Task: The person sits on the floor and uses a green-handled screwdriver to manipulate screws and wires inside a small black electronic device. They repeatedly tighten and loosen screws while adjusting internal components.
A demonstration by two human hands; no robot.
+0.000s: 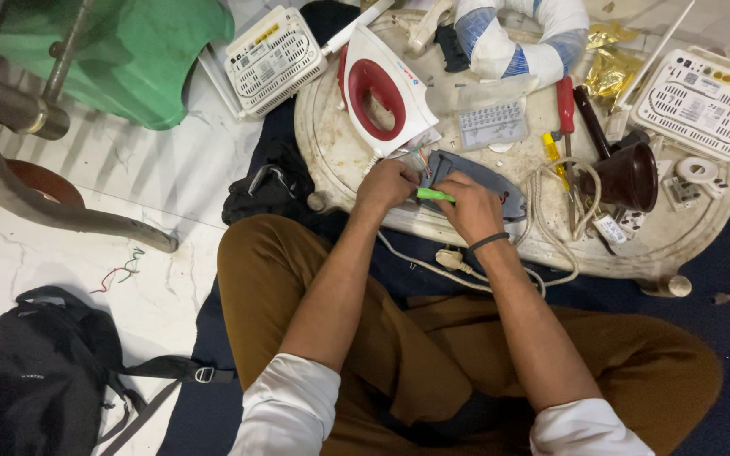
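My right hand (472,205) grips a green-handled screwdriver (433,195) that points left toward my left hand (387,184). Both hands rest on a grey iron base plate (509,187) lying flat on a round white tabletop (340,152). My left hand pinches small coloured wires (420,155) at the base's left end. The white and red iron shell (382,89) lies just beyond the hands. Its white cord and plug (449,258) hang over the table's near edge onto my lap.
On the table lie a red-handled screwdriver (565,101), a yellow tool (554,156), a brown cup-shaped piece (631,176), a clear parts box (490,122) and two white routers (274,59) (703,101). A black backpack (35,371) sits on the floor at left.
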